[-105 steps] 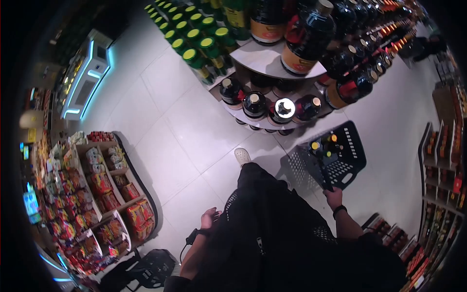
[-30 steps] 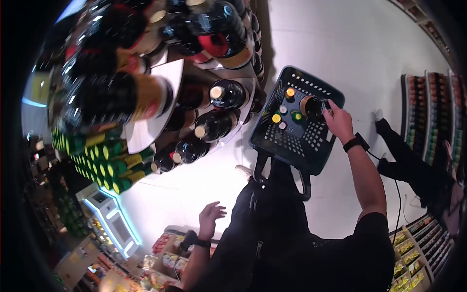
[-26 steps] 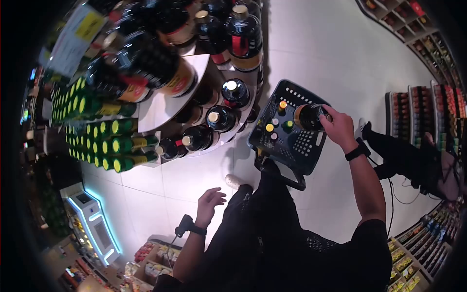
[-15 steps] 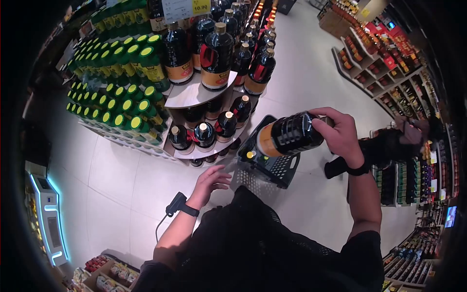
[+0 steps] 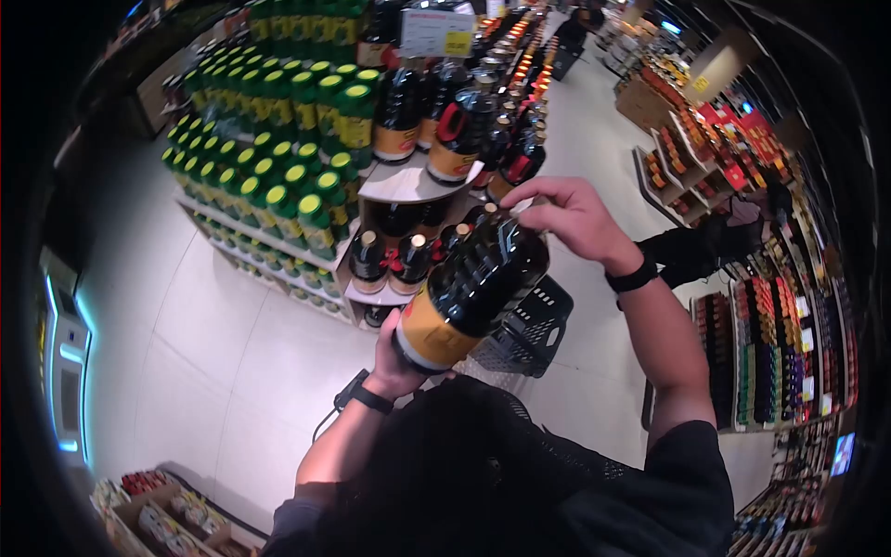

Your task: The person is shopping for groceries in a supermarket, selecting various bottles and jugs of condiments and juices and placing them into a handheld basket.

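Note:
A large dark soy sauce bottle (image 5: 464, 302) with an orange label lies tilted in front of me, its base toward my lower left and its neck toward the upper right. My left hand (image 5: 394, 360) cups the base from below, thumb along the side. At the neck end is my right hand (image 5: 574, 225), with thumb and fingers curled about the top; the cap itself is hidden. Behind and below the bottle, a dark shopping basket (image 5: 549, 327) is partly covered by it. Similar bottles (image 5: 397, 121) stand on the display shelf (image 5: 404, 184) just beyond.
Green bottles with yellow caps (image 5: 311, 218) fill the shelves at left. A price sign (image 5: 436, 34) tops the display. At right, a person in dark clothes (image 5: 691, 251) is near stocked shelves (image 5: 766, 343). Boxes of packaged goods (image 5: 167, 520) sit at lower left.
The bottle has come down and left, closer to me, and my left hand, free before, now supports its base. My right hand moved left with it. The view has shifted.

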Demonstrator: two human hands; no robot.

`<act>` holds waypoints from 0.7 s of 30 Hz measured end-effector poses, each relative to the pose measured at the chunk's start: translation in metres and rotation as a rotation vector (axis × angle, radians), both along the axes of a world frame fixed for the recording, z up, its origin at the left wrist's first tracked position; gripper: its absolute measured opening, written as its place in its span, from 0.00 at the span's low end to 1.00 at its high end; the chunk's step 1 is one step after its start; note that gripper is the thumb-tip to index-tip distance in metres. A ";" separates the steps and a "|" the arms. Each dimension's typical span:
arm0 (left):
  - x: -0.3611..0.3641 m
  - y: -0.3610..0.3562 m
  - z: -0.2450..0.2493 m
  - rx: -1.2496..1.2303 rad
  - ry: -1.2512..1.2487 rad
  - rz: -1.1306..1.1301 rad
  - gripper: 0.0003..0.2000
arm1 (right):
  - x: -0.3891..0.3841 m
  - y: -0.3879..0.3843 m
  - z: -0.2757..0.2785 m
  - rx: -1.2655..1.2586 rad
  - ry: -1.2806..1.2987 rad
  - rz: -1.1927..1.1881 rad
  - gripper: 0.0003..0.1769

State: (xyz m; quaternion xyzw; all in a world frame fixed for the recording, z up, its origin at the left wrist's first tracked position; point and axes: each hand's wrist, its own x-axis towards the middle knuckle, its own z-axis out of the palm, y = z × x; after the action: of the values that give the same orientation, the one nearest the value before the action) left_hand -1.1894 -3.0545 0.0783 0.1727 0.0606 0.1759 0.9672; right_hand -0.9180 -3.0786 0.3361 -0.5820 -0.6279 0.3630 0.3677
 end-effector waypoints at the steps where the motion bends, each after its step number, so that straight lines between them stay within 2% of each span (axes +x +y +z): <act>1: -0.006 -0.004 0.010 -0.001 -0.005 0.064 0.42 | 0.001 0.010 -0.005 0.054 -0.003 0.028 0.12; 3: -0.013 -0.009 0.021 0.063 -0.002 0.217 0.38 | 0.005 0.026 -0.017 0.000 0.014 -0.055 0.15; 5: -0.021 -0.007 0.027 0.179 -0.023 0.291 0.35 | 0.010 0.040 -0.026 -0.063 -0.026 -0.126 0.14; 7: -0.020 -0.006 0.012 0.230 0.030 0.452 0.36 | 0.005 0.046 -0.024 -0.145 -0.100 -0.234 0.15; 8: -0.019 -0.005 0.006 0.255 0.056 0.527 0.38 | 0.008 0.052 -0.034 -0.102 -0.106 -0.247 0.19; 11: -0.027 -0.005 0.014 0.278 0.074 0.589 0.42 | -0.020 0.048 -0.001 -0.333 -0.275 -0.353 0.20; 14: -0.030 -0.005 0.015 0.310 0.081 0.621 0.43 | -0.024 0.050 0.003 -0.348 -0.283 -0.354 0.19; 17: -0.024 -0.002 0.007 0.364 0.042 0.680 0.40 | -0.027 0.046 -0.004 -0.139 -0.120 -0.304 0.19; 20: -0.018 0.002 0.011 0.158 0.050 0.443 0.34 | -0.024 0.041 0.004 -0.064 -0.036 -0.236 0.16; 21: -0.015 0.006 0.017 0.119 -0.029 0.335 0.34 | -0.021 0.043 0.007 -0.031 -0.041 -0.192 0.15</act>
State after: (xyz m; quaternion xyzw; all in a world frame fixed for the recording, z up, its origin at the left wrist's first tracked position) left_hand -1.2048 -3.0480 0.0957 0.2144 0.0638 0.3402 0.9133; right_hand -0.9388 -3.0356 0.3427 -0.6526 -0.5707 0.3239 0.3788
